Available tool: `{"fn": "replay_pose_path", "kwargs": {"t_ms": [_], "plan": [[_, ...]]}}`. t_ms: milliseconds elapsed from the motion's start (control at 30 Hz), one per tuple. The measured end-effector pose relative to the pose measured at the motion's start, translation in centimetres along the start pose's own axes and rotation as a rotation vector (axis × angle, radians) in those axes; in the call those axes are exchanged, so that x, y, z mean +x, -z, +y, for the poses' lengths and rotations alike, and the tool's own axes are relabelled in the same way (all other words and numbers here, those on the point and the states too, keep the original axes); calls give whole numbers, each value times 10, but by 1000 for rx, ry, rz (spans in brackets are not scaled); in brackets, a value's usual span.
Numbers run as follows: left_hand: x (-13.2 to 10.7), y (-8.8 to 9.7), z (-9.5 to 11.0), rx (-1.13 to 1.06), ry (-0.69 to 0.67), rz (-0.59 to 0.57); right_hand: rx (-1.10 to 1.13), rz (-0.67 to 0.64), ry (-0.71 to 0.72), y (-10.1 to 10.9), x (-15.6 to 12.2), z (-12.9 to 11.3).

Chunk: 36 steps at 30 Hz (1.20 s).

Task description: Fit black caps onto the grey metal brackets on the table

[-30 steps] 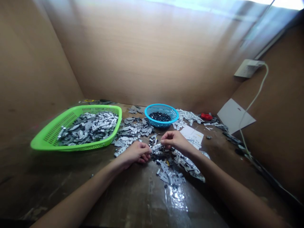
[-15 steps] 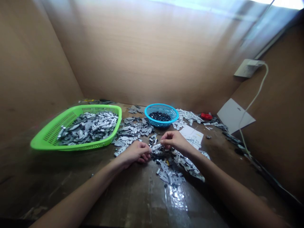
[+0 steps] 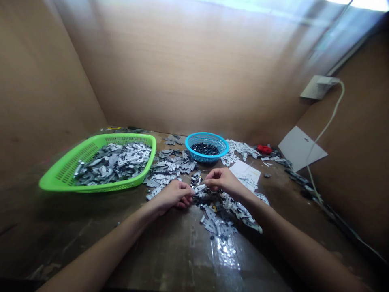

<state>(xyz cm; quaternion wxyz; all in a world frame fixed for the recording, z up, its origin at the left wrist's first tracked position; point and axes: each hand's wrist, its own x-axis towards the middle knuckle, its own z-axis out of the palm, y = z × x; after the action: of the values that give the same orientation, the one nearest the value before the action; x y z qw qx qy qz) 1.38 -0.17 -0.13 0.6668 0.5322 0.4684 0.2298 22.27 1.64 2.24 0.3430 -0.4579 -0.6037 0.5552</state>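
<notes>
One small, flat silver metal bracket (image 3: 199, 188), slightly tilted.

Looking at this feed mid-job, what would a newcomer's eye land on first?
The bright green plastic basket heaped with silver metal pieces stands out at the table's left, and a blue basket of small black parts sits at the back. At centre, the left hand and right hand pinch a small metal piece above scattered pieces.

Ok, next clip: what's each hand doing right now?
Left hand: closed, pinching one end of a small metal bracket.
Right hand: closed, pinching its other end.
</notes>
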Motion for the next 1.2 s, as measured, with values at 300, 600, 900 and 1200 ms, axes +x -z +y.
{"fn": "replay_pose_path", "kwargs": {"t_ms": [300,600,900,1200], "plan": [[-1,1,1,-22,-10,5,-70,64,-68,4,3,7],[-2,1,4,30,-111,55,200,-57,-228,9,6,15],[-1,3,3,78,-181,56,214,-219,-255,12,5,17],[2,4,2,100,-169,85,39,-39,6,0,5,27]]}}
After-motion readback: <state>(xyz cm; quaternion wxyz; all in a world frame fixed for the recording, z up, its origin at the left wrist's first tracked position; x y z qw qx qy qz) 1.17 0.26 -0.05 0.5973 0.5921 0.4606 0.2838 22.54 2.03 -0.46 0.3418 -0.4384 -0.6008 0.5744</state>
